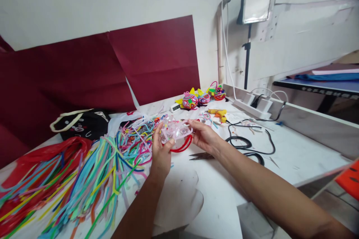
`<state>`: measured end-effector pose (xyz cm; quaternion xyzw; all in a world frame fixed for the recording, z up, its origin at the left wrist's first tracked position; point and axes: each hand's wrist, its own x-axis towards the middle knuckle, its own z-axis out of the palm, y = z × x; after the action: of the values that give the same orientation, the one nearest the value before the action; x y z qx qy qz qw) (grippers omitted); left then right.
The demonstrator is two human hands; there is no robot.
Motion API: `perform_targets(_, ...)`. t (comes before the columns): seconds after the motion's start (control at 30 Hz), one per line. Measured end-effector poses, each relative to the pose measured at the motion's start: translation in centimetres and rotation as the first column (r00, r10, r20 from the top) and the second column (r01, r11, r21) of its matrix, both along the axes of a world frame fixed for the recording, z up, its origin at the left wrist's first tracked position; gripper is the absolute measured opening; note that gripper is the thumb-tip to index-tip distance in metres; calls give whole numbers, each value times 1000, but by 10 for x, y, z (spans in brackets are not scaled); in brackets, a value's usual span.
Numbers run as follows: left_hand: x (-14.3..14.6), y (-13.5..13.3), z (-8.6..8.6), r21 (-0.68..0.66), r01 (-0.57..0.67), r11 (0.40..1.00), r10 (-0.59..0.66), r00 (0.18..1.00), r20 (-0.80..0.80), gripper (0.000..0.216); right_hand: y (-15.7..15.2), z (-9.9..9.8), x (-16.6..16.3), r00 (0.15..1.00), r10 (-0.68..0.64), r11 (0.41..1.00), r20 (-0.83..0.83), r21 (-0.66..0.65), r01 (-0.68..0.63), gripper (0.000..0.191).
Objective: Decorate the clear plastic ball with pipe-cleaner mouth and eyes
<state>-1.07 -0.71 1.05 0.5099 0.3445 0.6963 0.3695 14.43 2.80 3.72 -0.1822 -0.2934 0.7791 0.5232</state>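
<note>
From my remote seat, my left hand (162, 157) and right hand (206, 137) together grasp a clear, rounded plastic piece banded in pale pink (176, 130), held between them above the white tabletop (297, 155). Curved red strips (183, 147) show at its underside. Dark metal scissors (200, 156) lie below my right wrist; multicoloured fuzzy stems (105, 173) spread left of the grip.

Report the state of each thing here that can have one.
Left hand: gripping clear pinkish piece
Right hand: holding the same piece
Scissors: lying down, handles hidden
Yellow glue gun: lying on table
Black cable: loosely coiled
Power strip: plugs inserted
Lamp: upright, lighting unclear
Fuzzy strips: loose, heaped
</note>
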Motion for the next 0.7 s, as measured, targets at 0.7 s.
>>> perform_targets(0.7,-3,12,8,-154,-89,984,129,954,271,60,-52,-26,145,34,-691,557,722,562,-612,24)
